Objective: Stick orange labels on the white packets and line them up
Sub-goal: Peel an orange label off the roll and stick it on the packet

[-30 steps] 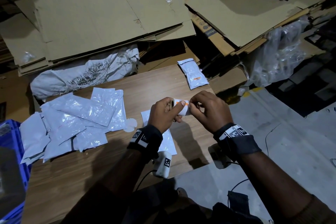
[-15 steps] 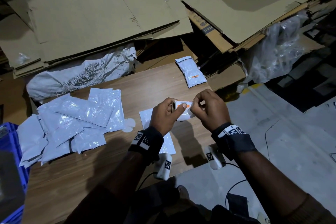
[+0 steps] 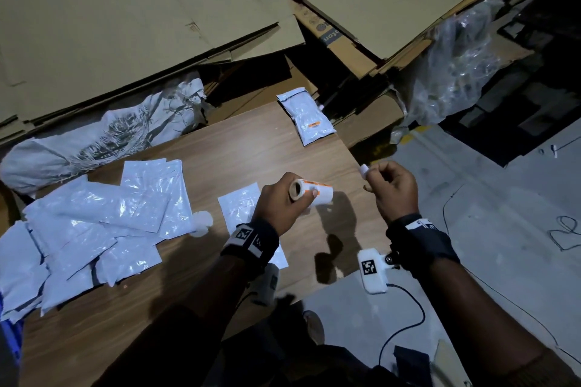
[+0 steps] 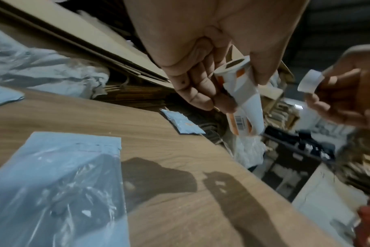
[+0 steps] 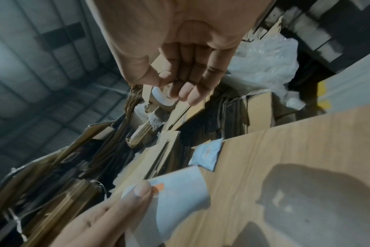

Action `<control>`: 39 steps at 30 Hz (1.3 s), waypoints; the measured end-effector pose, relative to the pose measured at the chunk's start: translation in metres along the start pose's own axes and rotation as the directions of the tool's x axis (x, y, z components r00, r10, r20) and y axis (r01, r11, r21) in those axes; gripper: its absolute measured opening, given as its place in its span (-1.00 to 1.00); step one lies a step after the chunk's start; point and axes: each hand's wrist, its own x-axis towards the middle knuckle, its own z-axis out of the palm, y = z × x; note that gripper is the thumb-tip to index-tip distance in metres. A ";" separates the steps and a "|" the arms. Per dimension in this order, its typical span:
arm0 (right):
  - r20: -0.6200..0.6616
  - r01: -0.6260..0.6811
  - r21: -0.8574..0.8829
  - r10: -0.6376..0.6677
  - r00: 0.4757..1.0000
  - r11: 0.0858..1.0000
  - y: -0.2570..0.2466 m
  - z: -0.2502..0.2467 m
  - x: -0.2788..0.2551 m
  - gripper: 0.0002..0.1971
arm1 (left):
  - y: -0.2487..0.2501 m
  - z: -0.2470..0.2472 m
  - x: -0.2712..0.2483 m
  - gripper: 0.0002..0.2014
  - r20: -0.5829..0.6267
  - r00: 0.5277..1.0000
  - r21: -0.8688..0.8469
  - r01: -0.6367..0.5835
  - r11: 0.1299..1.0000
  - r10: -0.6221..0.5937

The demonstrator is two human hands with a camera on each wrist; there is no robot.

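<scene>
Orange-and-white label roll (image 3: 314, 193) clasped in the left grip (image 3: 283, 201), fingers curled round the cardboard core, thumb pressed on top of the outer wrap. Held lying sideways, clear above the table (image 3: 251, 151), with a loose tail of backing paper hanging off the end nearest the other hand. Shows orange print and a barcode on that tail in the left wrist view.

Peeled label (image 3: 363, 170) pinched in the right grip (image 3: 393, 188) between thumb and fingertips, remaining fingers loosely curled beneath. Curls away from the fingertips, pale side outward, so no orange face readable from the head view. Sits apart from the roll, out past the table's right edge, with open air between the two hands.

White packet (image 3: 239, 207) flat on the table directly under the left wrist, partly covered by it, below and to the left of the pinched label. Labelled packet (image 3: 306, 116) at the table's far corner, well apart from both hands, carrying a small orange sticker near its lower edge. Heap of white packets (image 3: 94, 223) overlapping at the table's left side.

Beyond the table: flattened cardboard sheets (image 3: 110, 25), a crumpled woven sack (image 3: 110, 132) against the far edge, and a clear plastic bag (image 3: 456, 63) off to the right.
</scene>
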 end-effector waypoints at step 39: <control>0.339 0.325 -0.254 -0.231 0.912 0.911 0.019 0.089 -0.022 -0.88 | -0.009 -0.023 0.006 -0.69 0.187 0.964 -0.322 0.244 0.915 -0.191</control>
